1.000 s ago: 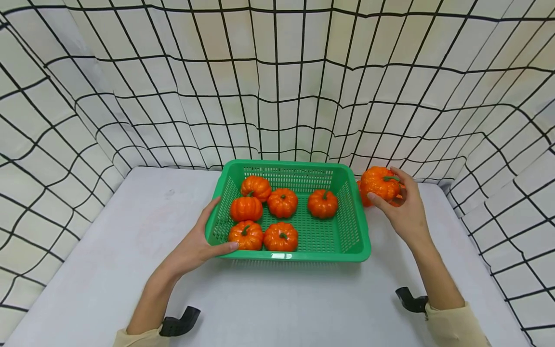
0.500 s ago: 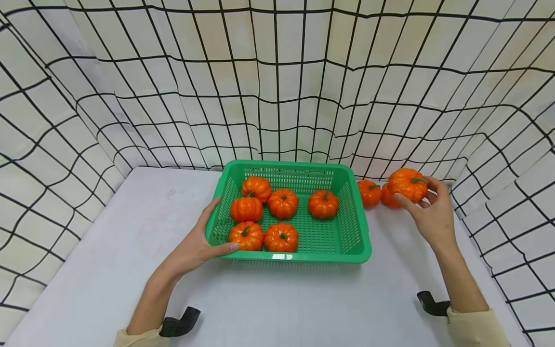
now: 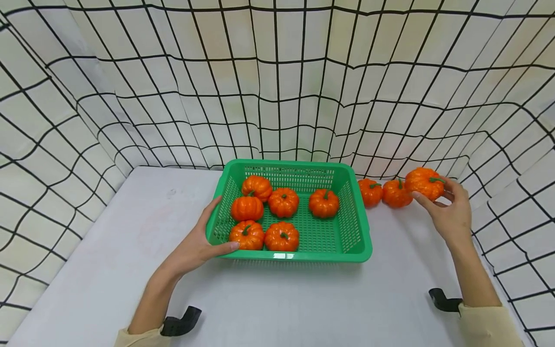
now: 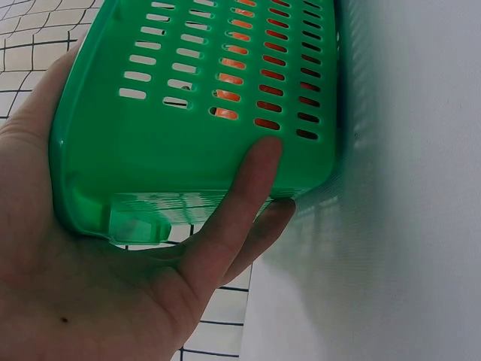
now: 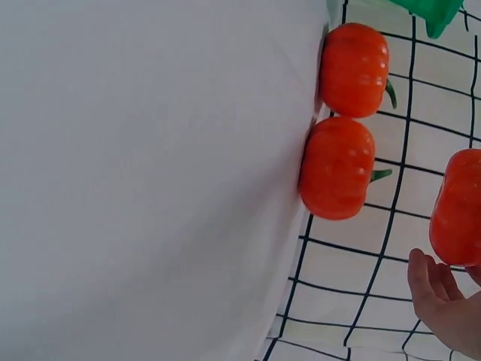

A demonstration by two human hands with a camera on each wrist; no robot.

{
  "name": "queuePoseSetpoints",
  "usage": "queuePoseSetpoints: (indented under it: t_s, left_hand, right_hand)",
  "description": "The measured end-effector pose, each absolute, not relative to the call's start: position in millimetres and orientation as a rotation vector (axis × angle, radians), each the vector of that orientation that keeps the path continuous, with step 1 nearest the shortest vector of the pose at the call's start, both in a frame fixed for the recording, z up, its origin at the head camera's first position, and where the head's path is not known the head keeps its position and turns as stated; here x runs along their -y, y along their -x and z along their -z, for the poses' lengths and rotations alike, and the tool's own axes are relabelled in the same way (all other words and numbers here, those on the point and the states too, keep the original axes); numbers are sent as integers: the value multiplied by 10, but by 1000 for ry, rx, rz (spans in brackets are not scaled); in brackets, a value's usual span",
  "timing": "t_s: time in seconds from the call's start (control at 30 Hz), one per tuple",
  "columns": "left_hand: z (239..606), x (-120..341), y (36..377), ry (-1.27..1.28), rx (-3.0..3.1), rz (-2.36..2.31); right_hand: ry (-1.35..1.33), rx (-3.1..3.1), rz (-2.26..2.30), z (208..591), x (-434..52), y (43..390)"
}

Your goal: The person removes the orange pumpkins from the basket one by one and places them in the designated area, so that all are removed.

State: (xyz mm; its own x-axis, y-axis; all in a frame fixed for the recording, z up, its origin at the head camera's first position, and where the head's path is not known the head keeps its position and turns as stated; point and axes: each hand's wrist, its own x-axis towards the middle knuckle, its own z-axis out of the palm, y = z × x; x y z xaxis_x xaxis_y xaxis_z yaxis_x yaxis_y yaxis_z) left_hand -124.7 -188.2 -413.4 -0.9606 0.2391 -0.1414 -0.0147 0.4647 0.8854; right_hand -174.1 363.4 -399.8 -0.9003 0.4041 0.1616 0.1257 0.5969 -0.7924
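A person in beige sleeves (image 3: 487, 325), a black wrist mount (image 3: 182, 324) at each wrist, works at a white table (image 3: 303, 303) with both hands occupied. The left hand (image 3: 199, 246) grips the near left corner of a green plastic basket (image 3: 355, 257), thumb over the front rim and fingers against the slotted outer wall, as the left wrist view shows. Inside the basket sit six glossy orange pumpkins: two along the front wall at left, one (image 3: 247, 236) in the corner and one (image 3: 282, 237) just beside it; behind them, one (image 3: 246, 208) tipped on its side and another (image 3: 283, 202) to its right; one (image 3: 323, 204) well apart near the right end; and one (image 3: 257, 188) toward the back left. Beyond the basket's right end, the right hand (image 3: 453, 214) holds a pumpkin (image 3: 422, 183) between thumb and fingers, raised above the tabletop, its green stem toward the hand. To the left of it, two more pumpkins (image 3: 396, 194) rest side by side at the table's far edge; whether they touch is unclear. Behind everything, a black net (image 3: 277, 61) hangs before a white backdrop (image 3: 290, 79).
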Motion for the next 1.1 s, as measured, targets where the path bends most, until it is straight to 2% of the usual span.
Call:
queuePoseSetpoints:
  t_s: [0.7, 1.1]
  left_hand:
    - [4109, 1873, 1233, -187, -2475, -1490]
    - [4113, 1881, 1232, -179, -2459, -1504]
  right_hand:
    - [592, 2624, -1122, 4158, -4048, 1827]
    - [578, 2674, -1062, 4277, -4212, 1872]
